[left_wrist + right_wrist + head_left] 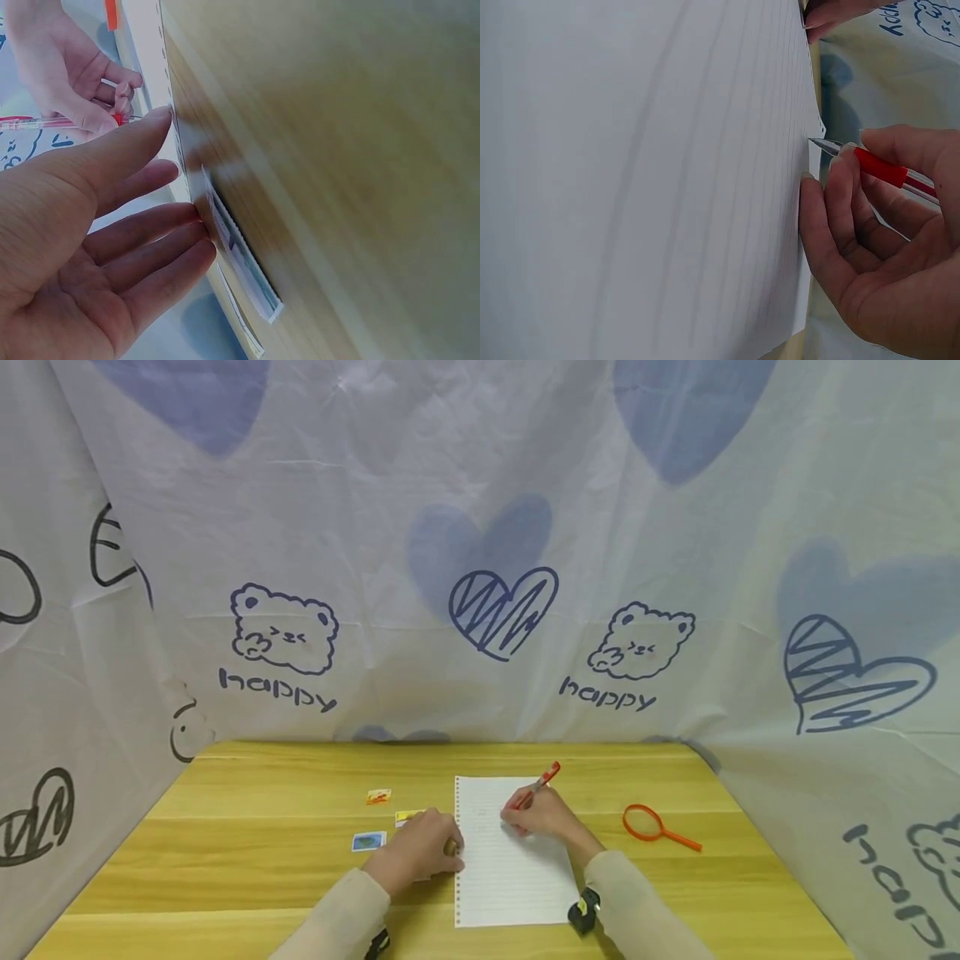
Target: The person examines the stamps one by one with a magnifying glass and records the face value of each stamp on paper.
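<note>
A sheet of lined paper with a row of holes down its left edge lies on the table. My right hand pinches a red pen with a clear barrel, its tip at the upper part of the sheet. A few faint marks show there. My left hand rests at the sheet's left edge, fingers loosely bent, thumb and fingertips touching the edge. Close to its fingertips in the left wrist view lies a small stamp-like picture with a jagged border.
Left of the sheet lie several small stamp-like pictures: a yellow-red one, a blue one and a yellow one partly behind my left hand. An orange magnifying glass lies to the right. A printed white cloth encloses the wooden table.
</note>
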`<action>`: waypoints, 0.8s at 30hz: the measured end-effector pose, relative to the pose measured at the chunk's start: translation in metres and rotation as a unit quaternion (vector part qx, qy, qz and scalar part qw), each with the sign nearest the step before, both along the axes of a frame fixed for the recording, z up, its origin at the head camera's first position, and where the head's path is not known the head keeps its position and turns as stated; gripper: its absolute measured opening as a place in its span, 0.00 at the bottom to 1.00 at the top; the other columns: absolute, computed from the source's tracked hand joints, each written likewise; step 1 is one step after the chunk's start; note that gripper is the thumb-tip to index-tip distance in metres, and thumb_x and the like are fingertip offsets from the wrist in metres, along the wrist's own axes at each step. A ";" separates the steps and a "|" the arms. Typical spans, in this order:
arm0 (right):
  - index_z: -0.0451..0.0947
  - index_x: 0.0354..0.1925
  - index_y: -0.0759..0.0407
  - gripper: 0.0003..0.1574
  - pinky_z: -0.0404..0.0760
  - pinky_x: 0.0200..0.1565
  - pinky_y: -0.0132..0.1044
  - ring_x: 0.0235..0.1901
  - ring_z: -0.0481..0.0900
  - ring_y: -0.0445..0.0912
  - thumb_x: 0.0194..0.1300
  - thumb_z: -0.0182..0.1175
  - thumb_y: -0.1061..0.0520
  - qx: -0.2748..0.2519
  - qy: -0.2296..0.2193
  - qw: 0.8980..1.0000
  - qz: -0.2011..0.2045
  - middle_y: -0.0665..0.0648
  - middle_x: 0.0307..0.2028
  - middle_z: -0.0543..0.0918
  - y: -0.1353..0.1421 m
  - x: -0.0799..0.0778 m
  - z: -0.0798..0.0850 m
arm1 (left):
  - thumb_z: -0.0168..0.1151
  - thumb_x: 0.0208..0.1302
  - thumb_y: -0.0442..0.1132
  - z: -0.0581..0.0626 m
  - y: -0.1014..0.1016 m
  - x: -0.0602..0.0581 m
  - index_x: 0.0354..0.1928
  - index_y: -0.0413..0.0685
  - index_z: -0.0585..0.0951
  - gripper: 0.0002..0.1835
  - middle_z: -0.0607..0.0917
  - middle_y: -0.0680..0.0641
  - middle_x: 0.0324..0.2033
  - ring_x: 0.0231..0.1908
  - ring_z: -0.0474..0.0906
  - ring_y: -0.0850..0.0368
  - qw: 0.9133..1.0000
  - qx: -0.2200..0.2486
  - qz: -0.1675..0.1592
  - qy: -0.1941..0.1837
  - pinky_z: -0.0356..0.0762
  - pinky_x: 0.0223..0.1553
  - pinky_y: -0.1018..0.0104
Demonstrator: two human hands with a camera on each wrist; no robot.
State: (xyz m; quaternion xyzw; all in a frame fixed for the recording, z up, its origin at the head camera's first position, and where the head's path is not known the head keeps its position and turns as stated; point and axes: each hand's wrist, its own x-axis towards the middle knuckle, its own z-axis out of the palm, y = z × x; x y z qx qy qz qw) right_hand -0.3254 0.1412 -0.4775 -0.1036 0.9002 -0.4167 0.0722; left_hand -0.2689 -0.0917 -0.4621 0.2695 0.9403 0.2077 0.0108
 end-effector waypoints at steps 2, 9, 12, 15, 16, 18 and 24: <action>0.85 0.34 0.58 0.07 0.74 0.29 0.31 0.23 0.76 0.41 0.65 0.69 0.55 -0.002 -0.001 1.000 -0.001 0.48 0.20 0.81 0.000 0.000 0.000 | 0.80 0.54 0.39 0.000 0.000 0.000 0.36 0.43 0.91 0.09 0.89 0.50 0.27 0.23 0.71 0.65 1.000 0.001 0.000 -0.001 0.72 0.29 0.71; 0.86 0.35 0.59 0.07 0.76 0.29 0.31 0.24 0.77 0.41 0.63 0.71 0.55 -0.003 -0.005 1.000 -0.005 0.49 0.22 0.83 0.000 0.002 0.000 | 0.80 0.54 0.39 0.002 0.000 0.002 0.36 0.43 0.91 0.09 0.89 0.49 0.27 0.22 0.71 0.65 1.000 0.007 -0.001 -0.002 0.72 0.28 0.70; 0.87 0.35 0.59 0.07 0.76 0.29 0.30 0.24 0.77 0.40 0.63 0.71 0.56 -0.005 -0.008 1.000 -0.007 0.49 0.22 0.83 -0.001 0.002 0.000 | 0.80 0.54 0.38 0.002 0.000 0.002 0.35 0.43 0.91 0.09 0.89 0.49 0.27 0.22 0.72 0.65 1.000 0.009 -0.001 -0.003 0.72 0.28 0.70; 0.87 0.36 0.60 0.07 0.77 0.29 0.30 0.24 0.78 0.40 0.62 0.71 0.56 -0.006 -0.007 1.000 -0.009 0.50 0.22 0.84 -0.001 0.002 -0.001 | 0.80 0.54 0.38 0.001 0.000 0.002 0.36 0.43 0.91 0.09 0.89 0.49 0.27 0.23 0.72 0.64 1.000 0.009 0.000 -0.004 0.72 0.28 0.70; 0.87 0.36 0.60 0.07 0.77 0.29 0.30 0.24 0.78 0.40 0.62 0.71 0.56 -0.007 -0.008 1.000 -0.010 0.50 0.22 0.84 -0.001 0.002 -0.001 | 0.80 0.54 0.38 0.001 0.000 0.002 0.36 0.43 0.91 0.09 0.89 0.49 0.27 0.23 0.72 0.64 1.000 0.009 0.001 -0.006 0.72 0.28 0.70; 0.87 0.36 0.59 0.07 0.78 0.29 0.31 0.24 0.78 0.40 0.63 0.71 0.56 -0.009 -0.010 1.000 -0.013 0.50 0.23 0.84 -0.002 0.002 -0.001 | 0.80 0.54 0.39 0.001 0.000 0.001 0.36 0.43 0.91 0.09 0.89 0.49 0.28 0.23 0.72 0.64 1.000 0.009 0.002 -0.006 0.72 0.28 0.70; 0.87 0.36 0.59 0.07 0.77 0.30 0.31 0.25 0.78 0.41 0.62 0.72 0.56 -0.006 -0.015 1.000 -0.021 0.50 0.23 0.85 -0.003 0.002 -0.001 | 0.80 0.54 0.39 0.000 0.000 0.000 0.36 0.43 0.91 0.09 0.88 0.51 0.26 0.22 0.70 0.65 1.000 0.007 0.000 -0.006 0.71 0.27 0.71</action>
